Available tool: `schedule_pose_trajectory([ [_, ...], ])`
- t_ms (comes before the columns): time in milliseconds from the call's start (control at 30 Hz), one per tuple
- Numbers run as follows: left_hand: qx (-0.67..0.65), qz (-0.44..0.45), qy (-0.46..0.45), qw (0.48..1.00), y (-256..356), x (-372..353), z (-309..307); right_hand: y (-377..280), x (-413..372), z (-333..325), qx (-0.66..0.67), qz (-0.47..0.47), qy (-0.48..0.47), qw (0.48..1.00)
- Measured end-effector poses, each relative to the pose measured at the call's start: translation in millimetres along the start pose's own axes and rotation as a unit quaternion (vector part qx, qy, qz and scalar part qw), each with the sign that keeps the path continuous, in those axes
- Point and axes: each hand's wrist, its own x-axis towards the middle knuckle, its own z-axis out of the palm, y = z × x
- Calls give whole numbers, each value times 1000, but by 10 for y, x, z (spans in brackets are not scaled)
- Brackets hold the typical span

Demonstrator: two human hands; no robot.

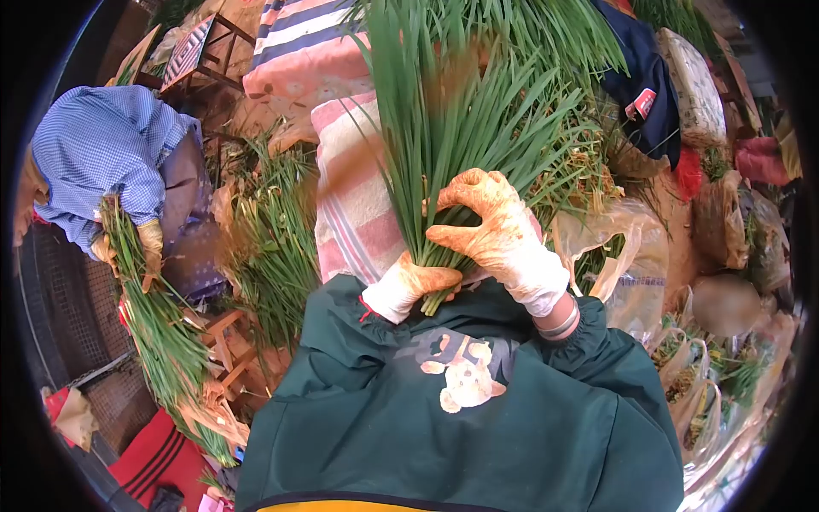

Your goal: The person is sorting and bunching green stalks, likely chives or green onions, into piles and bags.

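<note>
Left hand [411, 287] and right hand [499, 235], fingers tight around the chive bunch [465, 111]; nearby, plastic bags [693, 401] of green trimmings.

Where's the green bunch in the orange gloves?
Centre of the head view: the leaf bunch fans up over the striped cloth, left hand gripping its base, right hand clasping its stems.

Greens bunch [452, 128] before cloth [350, 213], loose greens pile [273, 247] and co-worker [102, 145] left, bags [631, 256] right.

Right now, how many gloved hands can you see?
3. The left hand and right hand grip the green bunch; a co-worker's hand holds another bunch, far left. Their other hand may be hidden.
</note>
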Motion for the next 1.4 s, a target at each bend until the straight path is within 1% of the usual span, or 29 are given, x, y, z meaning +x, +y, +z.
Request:
schedule_pose_trajectory([
  [33, 1, 7, 0, 1000, -13, 7, 2, -23, 4, 14, 0, 0, -2, 1000],
  [100, 2, 13, 1, 1000, -42, 17, -10, -89, 12, 55, -27, 27, 28, 999],
  [167, 5, -3, 6, 1000, -69, 30, -28, -69, 3, 73, -28, 31, 24, 999],
  [233, 0, 6, 9, 1000, -73, 43, -23, -51, 5, 74, -27, 34, 19, 999],
  [300, -5, 14, 12, 1000, -74, 29, -18, -22, -14, 43, 29, 58, 27, 998],
  [433, -10, 15, 4, 1000, -39, 2, -4, -4, -24, 15, 34, 74, 5, 997],
  [500, -4, 13, 3, 1000, -23, -5, 10, 18, -30, 38, 130, 125, 5, 984],
  [533, -8, 11, 10, 1000, -7, -13, 32, -10, -25, 19, 130, 125, 3, 984],
  [600, -13, 9, 15, 1000, -21, -3, 25, -93, 0, -44, 63, 106, -11, 992],
  [700, 4, 14, 6, 1000, -75, 25, -41, -56, 8, 9, 74, 97, 9, 993],
  [833, -4, 17, 5, 1000, -39, 14, -1, -22, -19, 42, 78, 92, 10, 993],
  [867, -8, 17, 12, 1000, -28, 1, 13, -30, -21, 50, 181, 172, 15, 968],
  [933, -10, 19, 18, 1000, -81, 13, -13, -60, -11, 33, 282, 248, 17, 927],
  [1000, -11, 21, 22, 999, -83, 11, -14, -100, 26, -72, 458, 273, 25, 846],
  [1033, -2, 21, 23, 1000, -54, 3, 4, -59, 44, -82, 477, 267, 50, 836],
  [1067, 7, 20, 24, 1000, -37, -4, 13, 47, 75, -95, 469, 241, 59, 848],
  [1133, 7, 18, 21, 1000, -50, -12, -12, 162, 126, -237, 454, 259, 150, 839],
  [1200, 9, 15, 16, 1000, -76, -11, -49, 335, 174, -536, 622, 206, 194, 730],
  [1267, 7, -8, 17, 1000, -101, 4, -101, 554, 162, -987, 686, 125, 193, 691],
  [1333, -15, -19, 8, 1000, -109, 0, -127, 744, 39, -1380, 666, 55, 289, 686],
  [1367, -34, -24, -3, 999, -112, -4, -143, 976, -106, -1593, 570, 69, 332, 749],
  [1400, -53, -29, -14, 998, -131, -2, -183, 1147, -219, -1727, 465, 84, 371, 799],
])
